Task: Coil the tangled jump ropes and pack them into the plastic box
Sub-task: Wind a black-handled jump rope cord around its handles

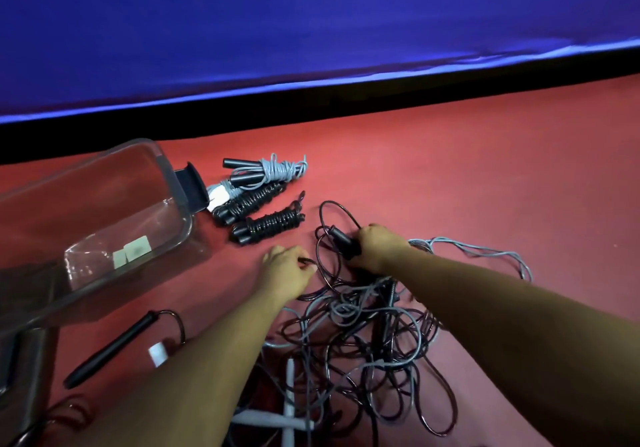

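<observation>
Find tangled jump ropes [363, 329], black and grey cords in a loose heap, on the red floor [485, 169] right of the clear plastic box [86, 225], near coiled bundles [266, 200]. Note right hand [379, 247] at heap's far edge, grip clenched round a black handle [343, 237]. Note left hand [287, 268] beside it, palm down, grip pinching a black cord [306, 260].

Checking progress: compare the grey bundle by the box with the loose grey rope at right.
The grey bundle is wound tight on itself; the loose grey rope sprawls in open loops. The bundle shows two black handles side by side; the loose rope's handles are hidden. The bundle lies apart from the tangled pile; the loose rope runs toward it. Both are grey cord on the red floor.
</observation>
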### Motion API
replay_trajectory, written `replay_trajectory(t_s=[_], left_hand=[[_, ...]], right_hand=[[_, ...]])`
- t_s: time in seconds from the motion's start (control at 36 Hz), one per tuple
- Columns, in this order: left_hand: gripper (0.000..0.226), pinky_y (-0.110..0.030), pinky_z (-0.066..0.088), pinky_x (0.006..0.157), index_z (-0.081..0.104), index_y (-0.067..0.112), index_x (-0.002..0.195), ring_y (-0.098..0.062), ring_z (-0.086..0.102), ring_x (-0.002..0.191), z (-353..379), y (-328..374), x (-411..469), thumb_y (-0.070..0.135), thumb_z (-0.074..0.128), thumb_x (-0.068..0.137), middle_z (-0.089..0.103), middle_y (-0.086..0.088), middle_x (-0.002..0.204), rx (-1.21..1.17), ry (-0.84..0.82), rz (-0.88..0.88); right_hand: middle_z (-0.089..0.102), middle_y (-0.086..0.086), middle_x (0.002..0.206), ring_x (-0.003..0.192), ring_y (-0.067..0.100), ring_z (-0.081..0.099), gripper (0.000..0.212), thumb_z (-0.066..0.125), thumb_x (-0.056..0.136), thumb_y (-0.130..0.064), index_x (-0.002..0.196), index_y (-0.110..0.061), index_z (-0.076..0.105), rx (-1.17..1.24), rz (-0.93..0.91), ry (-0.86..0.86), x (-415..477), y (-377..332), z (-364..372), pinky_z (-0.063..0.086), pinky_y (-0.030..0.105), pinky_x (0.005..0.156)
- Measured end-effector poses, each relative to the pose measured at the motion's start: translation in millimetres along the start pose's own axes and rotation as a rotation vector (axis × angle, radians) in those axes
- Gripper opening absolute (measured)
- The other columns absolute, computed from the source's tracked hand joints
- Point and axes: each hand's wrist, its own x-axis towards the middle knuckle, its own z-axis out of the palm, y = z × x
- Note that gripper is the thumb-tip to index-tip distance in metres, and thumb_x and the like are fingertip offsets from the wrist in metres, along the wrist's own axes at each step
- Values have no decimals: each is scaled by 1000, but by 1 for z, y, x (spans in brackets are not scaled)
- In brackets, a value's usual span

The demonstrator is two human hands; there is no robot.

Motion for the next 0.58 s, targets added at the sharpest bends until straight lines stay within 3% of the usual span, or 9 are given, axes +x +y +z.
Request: replay_trajectory(t_s=[0.11, 0.19, 0.28, 0.33, 0.39, 0.42, 0.47, 0.58], left_hand=[[6, -33, 41, 99, 66, 35, 90, -29, 51, 114, -3, 6, -5, 30, 65, 90, 56, -3, 102, -210, 106, 33], [25, -34, 44, 92, 59, 39, 73, -29, 54, 105, -13, 17, -9, 21, 65, 89, 55, 4, 92, -297, 173, 98], [18, -31, 43, 97, 65, 30, 87, -26, 55, 107, -27, 32, -18, 12, 64, 90, 54, 3, 101, -346, 265, 160], [17, -28, 40, 100, 68, 22, 105, -21, 55, 111, -42, 46, -27, 13, 62, 92, 53, 3, 109, -391, 331, 210], [15, -27, 41, 96, 66, 24, 107, -16, 56, 108, -57, 63, -39, 19, 60, 95, 57, 6, 110, -472, 352, 253], [11, -27, 42, 92, 65, 27, 104, -14, 57, 105, -70, 79, -55, 22, 60, 96, 61, 7, 108, -527, 343, 289], [6, -27, 44, 88, 62, 31, 98, -11, 60, 101, -83, 99, -69, 32, 56, 99, 67, 11, 103, -643, 244, 278], [20, -23, 47, 83, 67, 25, 96, -8, 67, 94, -108, 138, -107, 32, 50, 102, 73, 5, 98, -842, 76, 327]], right_hand=[[46, 10, 124, 116, 31, 52, 56, 75, 79, -42, 130, -25, 59, -37, -91, -1, -11, 8, -16, 43, 38, 103], [42, 10, 125, 117, 29, 50, 48, 78, 78, -39, 122, -24, 68, 71, -134, 36, -25, 16, -34, 40, 28, 103], [36, 12, 134, 123, 26, 45, 31, 77, 83, -24, 111, -13, 73, 318, -179, 79, -49, 17, -58, 28, 13, 99], [41, 10, 130, 114, 26, 52, 18, 76, 84, -20, 99, -9, 74, 495, -185, 130, -67, 14, -76, 37, 21, 99], [53, 10, 106, 84, 26, 58, 9, 73, 86, -13, 86, -4, 71, 640, -197, 145, -84, 9, -93, 49, 35, 82], [56, 12, 90, 73, 24, 55, 8, 70, 88, -9, 83, -2, 69, 678, -205, 151, -107, 8, -108, 48, 36, 73], [56, 13, 79, 72, 23, 51, 6, 65, 90, -6, 90, -1, 68, 756, -203, 104, -123, 4, -120, 43, 36, 73], [64, 19, 95, 87, 26, 56, 26, 59, 95, -9, 113, 9, 63, 955, -224, 49, -171, 1, -144, 48, 36, 82]])
